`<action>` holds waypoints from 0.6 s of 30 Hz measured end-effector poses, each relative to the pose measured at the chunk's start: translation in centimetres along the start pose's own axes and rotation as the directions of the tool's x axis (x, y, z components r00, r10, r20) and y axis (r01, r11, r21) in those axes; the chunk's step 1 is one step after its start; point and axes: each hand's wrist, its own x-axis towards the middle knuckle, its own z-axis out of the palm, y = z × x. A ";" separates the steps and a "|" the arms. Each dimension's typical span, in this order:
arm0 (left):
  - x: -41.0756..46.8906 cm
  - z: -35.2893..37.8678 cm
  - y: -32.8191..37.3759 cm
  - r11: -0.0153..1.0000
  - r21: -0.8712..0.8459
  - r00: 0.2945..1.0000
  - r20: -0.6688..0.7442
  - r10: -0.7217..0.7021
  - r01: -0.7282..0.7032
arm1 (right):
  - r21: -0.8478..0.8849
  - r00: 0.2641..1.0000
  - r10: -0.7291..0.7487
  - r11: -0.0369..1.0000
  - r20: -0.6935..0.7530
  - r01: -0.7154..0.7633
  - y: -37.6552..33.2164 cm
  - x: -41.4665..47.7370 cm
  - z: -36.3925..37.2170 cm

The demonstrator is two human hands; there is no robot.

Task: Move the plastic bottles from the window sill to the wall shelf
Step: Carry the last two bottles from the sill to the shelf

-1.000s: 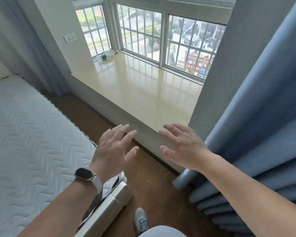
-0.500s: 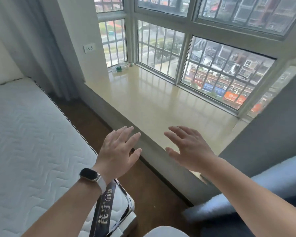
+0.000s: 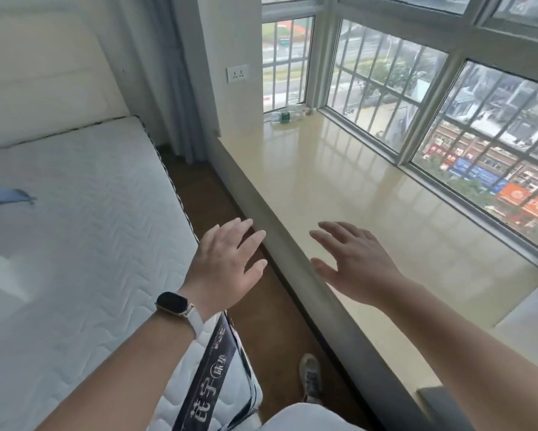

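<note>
Clear plastic bottles (image 3: pixel 287 116) lie on their sides in the far left corner of the beige window sill (image 3: pixel 348 188), against the window frame; one has a green label. My left hand (image 3: pixel 227 265), with a smartwatch on its wrist, hovers open over the gap between mattress and sill. Over the sill's near part, my right hand (image 3: pixel 353 262) is spread open and empty. Both hands are far from the bottles. No wall shelf is in view.
A white quilted mattress (image 3: pixel 74 231) fills the left side, with a small blue-grey object (image 3: pixel 4 194) on it. A narrow strip of brown floor (image 3: pixel 205 197) runs between bed and sill. A grey curtain (image 3: pixel 174 76) and a wall socket (image 3: pixel 237 73) are near the corner. My shoe (image 3: pixel 311 377) shows below.
The view has swung left and moved closer along the sill; the blue curtain on the right has left the frame. Both hands stay open and empty, the right one now over the sill.
</note>
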 end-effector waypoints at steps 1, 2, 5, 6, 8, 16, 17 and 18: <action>1.1 0.3 0.0 1.000 0.010 1.000 0.003 -0.013 0.013 | 0.006 1.000 -0.014 1.000 -0.002 0.014 0.9 1.2 -0.2; 2.4 0.5 0.1 1.000 0.020 1.000 0.008 -0.022 0.022 | 0.015 1.000 -0.025 1.000 -0.004 0.025 1.8 2.3 -0.6; 6.8 1.1 0.3 0.998 0.054 1.000 0.019 -0.025 0.024 | 0.021 0.999 -0.050 0.999 -0.009 0.050 5.1 5.9 -2.0; 8.4 1.3 0.4 0.998 0.061 0.999 0.013 -0.032 0.031 | 0.015 0.998 -0.066 0.998 -0.013 0.067 6.2 7.1 -2.5; 11.2 1.4 0.7 0.996 0.061 0.998 -0.005 -0.060 0.060 | 0.001 0.996 -0.093 0.996 -0.016 0.093 8.2 9.3 -3.3; 17.4 2.5 0.0 0.985 0.152 0.997 0.003 -0.078 0.076 | 0.046 0.986 -0.151 0.987 -0.078 0.154 12.5 15.6 -4.4; 18.0 2.7 -0.2 0.985 0.153 0.997 0.000 -0.082 0.081 | 0.058 0.986 -0.151 0.986 -0.076 0.155 12.9 16.0 -4.0; 18.5 2.9 -0.4 0.984 0.154 0.996 -0.007 -0.084 0.084 | 0.063 0.986 -0.150 0.986 -0.073 0.155 13.4 16.3 -3.7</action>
